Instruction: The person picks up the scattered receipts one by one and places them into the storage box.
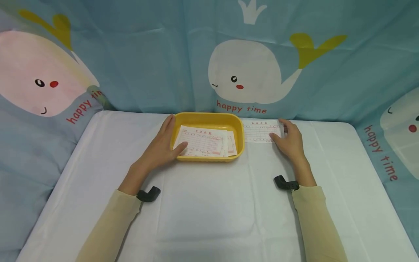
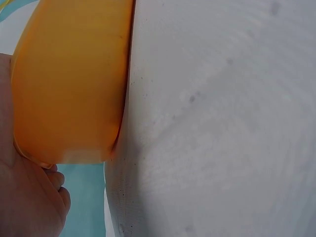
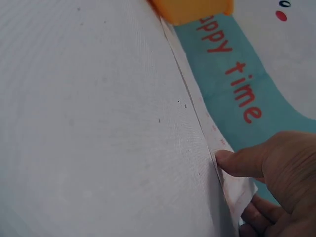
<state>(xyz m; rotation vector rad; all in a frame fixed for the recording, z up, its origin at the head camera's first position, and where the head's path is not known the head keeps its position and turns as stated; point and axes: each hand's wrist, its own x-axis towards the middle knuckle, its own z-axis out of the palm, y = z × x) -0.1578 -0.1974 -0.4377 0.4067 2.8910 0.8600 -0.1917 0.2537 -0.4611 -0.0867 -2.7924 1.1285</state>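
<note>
Both hands sit at the yellow tray (image 1: 241, 136), one on each side of it. My left hand (image 1: 163, 145) rests against the tray's left wall, fingers straight along the rim and the thumb tipped over the edge onto the slips inside (image 1: 203, 142), which steadies the tray so it does not slide on the tabletop (image 1: 209, 211). My right hand (image 1: 289, 140) is just right of the tray, pinching the far end of a loose slip (image 1: 260, 131) that lies flat on the tabletop, its near end touching the tray's right wall. In the right wrist view my thumb (image 3: 242, 160) presses on that slip's edge while the other fingers curl beneath, lifting the corner so the thin paper can be gripped.
</note>
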